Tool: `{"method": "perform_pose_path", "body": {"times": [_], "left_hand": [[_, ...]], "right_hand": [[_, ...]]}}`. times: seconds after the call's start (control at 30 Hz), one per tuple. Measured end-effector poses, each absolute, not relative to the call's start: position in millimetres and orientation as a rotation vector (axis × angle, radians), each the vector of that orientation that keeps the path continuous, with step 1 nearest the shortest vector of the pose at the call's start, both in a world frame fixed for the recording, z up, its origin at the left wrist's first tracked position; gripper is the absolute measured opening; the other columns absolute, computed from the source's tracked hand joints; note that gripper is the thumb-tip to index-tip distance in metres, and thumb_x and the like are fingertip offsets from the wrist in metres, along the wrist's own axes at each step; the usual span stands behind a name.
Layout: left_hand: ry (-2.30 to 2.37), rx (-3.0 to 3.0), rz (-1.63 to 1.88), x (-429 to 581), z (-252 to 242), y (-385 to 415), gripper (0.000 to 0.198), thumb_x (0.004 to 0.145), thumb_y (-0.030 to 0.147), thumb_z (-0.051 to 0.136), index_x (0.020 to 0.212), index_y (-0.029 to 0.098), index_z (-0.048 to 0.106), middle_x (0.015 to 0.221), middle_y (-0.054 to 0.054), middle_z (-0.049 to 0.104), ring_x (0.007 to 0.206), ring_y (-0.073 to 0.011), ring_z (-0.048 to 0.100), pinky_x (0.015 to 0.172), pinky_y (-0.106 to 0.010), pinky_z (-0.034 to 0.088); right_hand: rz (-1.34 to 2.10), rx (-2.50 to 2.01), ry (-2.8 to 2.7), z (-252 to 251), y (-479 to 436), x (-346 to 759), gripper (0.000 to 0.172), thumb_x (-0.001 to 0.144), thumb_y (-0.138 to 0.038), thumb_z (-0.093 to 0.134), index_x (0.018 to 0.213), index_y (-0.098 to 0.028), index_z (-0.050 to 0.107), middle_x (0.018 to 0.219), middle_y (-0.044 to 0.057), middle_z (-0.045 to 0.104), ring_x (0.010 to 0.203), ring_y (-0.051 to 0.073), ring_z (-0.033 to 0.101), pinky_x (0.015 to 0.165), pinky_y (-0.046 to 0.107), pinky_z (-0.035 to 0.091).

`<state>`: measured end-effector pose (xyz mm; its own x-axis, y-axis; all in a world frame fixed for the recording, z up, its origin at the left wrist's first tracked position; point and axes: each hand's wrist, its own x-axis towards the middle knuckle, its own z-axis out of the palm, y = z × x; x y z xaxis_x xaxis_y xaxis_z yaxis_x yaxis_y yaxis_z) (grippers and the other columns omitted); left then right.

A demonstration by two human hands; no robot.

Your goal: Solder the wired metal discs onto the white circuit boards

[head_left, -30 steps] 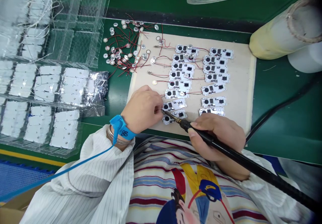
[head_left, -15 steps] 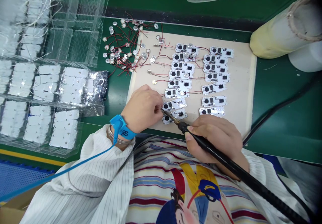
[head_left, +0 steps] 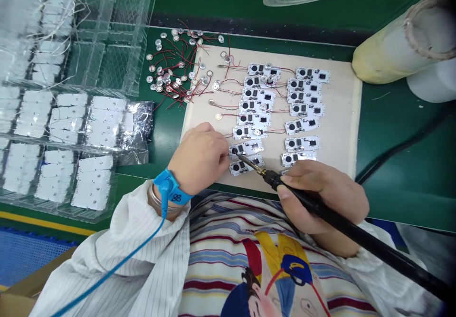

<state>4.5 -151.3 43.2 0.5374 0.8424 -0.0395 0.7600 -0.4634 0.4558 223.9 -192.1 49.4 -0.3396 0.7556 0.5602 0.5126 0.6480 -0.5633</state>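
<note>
My right hand [head_left: 326,196] grips the black handle of a soldering iron [head_left: 370,245]. Its metal tip points left, over the nearest white circuit boards in the left column. My left hand [head_left: 203,158], with a blue wrist strap [head_left: 173,186], is closed beside the left edge of the upper of these, a circuit board [head_left: 253,146]. Whatever its fingertips pinch is hidden. Just below lies another circuit board [head_left: 237,168], partly behind the iron. Farther up the column, several boards have thin red wires running to small round metal discs, such as a disc [head_left: 218,116].
A pale work mat [head_left: 338,131] bears two columns of boards. Loose wired discs [head_left: 174,81] lie in a heap at its upper left. Clear plastic trays [head_left: 124,65] with white boards stand on the left. A yellowish-white cylinder [head_left: 392,46] and black cable [head_left: 388,158] are on the right.
My right hand and the soldering iron have shifted to the right, and the tip has drawn away from my left fingertips. My left hand stays closed in nearly the same place.
</note>
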Motion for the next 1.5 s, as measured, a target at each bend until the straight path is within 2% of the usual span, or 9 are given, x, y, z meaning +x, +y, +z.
{"method": "perform_pose_path", "body": {"times": [0.17, 0.27, 0.37, 0.47, 0.63, 0.77, 0.93, 1.5], "left_hand": [[1.408, 2.271, 0.61, -3.4, 38.2, -165.6, 0.014, 0.082, 0.019, 0.061, 0.077, 0.018, 0.073, 0.093, -0.005, 0.074, 0.083, -0.0193, 0.064, 0.081, -0.036, 0.049], [1.456, 2.099, 0.735, -7.1, 33.3, -171.5, 0.011, 0.084, 0.022, 0.064, 0.084, 0.018, 0.074, 0.088, -0.004, 0.073, 0.084, -0.0173, 0.064, 0.078, -0.031, 0.05], [1.478, 2.039, 0.712, -8.6, 31.6, -172.8, 0.009, 0.084, 0.022, 0.065, 0.087, 0.018, 0.072, 0.08, -0.003, 0.071, 0.078, -0.0157, 0.063, 0.073, -0.028, 0.049], [1.49, 2.103, 0.642, -8.2, 32.1, -171.1, 0.007, 0.083, 0.02, 0.063, 0.083, 0.017, 0.07, 0.077, -0.003, 0.068, 0.077, -0.017, 0.06, 0.074, -0.03, 0.048], [1.397, 2.181, 0.713, -3.9, 29.9, -166.6, 0.008, 0.074, 0.01, 0.063, 0.07, 0.017, 0.065, 0.087, -0.004, 0.07, 0.082, -0.0173, 0.06, 0.08, -0.032, 0.047], [1.269, 2.199, 0.718, 0.1, 23.7, -161.8, 0.013, 0.07, 0.006, 0.062, 0.064, 0.017, 0.059, 0.083, 0.0, 0.073, 0.077, -0.0153, 0.062, 0.082, -0.033, 0.045], [1.294, 2.201, 0.695, 2.1, 19.1, -158.7, 0.015, 0.068, 0.005, 0.06, 0.061, 0.018, 0.056, 0.079, 0.002, 0.073, 0.074, -0.0154, 0.061, 0.081, -0.034, 0.045], [1.31, 2.186, 0.675, 1.7, 18.0, -157.2, 0.016, 0.066, 0.005, 0.059, 0.06, 0.019, 0.053, 0.078, 0.003, 0.073, 0.073, -0.0154, 0.06, 0.079, -0.033, 0.046]], "right_hand": [[0.395, -1.006, -1.988, 52.3, -191.4, 227.4, 0.02, 0.073, -0.009, 0.062, 0.084, -0.024, 0.054, 0.064, 0.0, 0.058, 0.054, 0.016, 0.06, 0.044, 0.029, 0.048], [0.386, -0.997, -1.977, 53.0, -191.1, 230.2, 0.019, 0.073, -0.009, 0.061, 0.083, -0.025, 0.054, 0.063, -0.001, 0.058, 0.054, 0.016, 0.06, 0.046, 0.029, 0.049], [0.382, -0.994, -1.963, 51.6, -191.6, 231.7, 0.02, 0.073, -0.009, 0.061, 0.082, -0.025, 0.055, 0.063, -0.001, 0.058, 0.054, 0.016, 0.06, 0.047, 0.029, 0.05], [0.389, -1.006, -1.943, 49.8, -192.3, 231.9, 0.02, 0.073, -0.008, 0.061, 0.083, -0.025, 0.056, 0.063, -0.002, 0.057, 0.055, 0.016, 0.06, 0.048, 0.03, 0.051], [0.42, -1.005, -1.993, 51.3, -191.9, 230.9, 0.022, 0.072, -0.008, 0.06, 0.085, -0.025, 0.054, 0.063, -0.001, 0.059, 0.054, 0.016, 0.06, 0.045, 0.03, 0.05], [0.449, -1.008, -2.036, 51.1, -191.9, 228.0, 0.021, 0.074, -0.01, 0.06, 0.085, -0.025, 0.052, 0.062, -0.001, 0.059, 0.055, 0.016, 0.06, 0.047, 0.03, 0.05], [0.47, -1.064, -2.034, 45.9, -194.1, 222.9, 0.022, 0.075, -0.011, 0.062, 0.088, -0.026, 0.052, 0.066, -0.001, 0.061, 0.058, 0.017, 0.061, 0.052, 0.031, 0.051], [0.478, -1.095, -2.098, 48.1, -190.8, 216.8, 0.02, 0.077, -0.014, 0.061, 0.087, -0.027, 0.05, 0.066, -0.002, 0.062, 0.058, 0.017, 0.062, 0.053, 0.031, 0.052]]}}
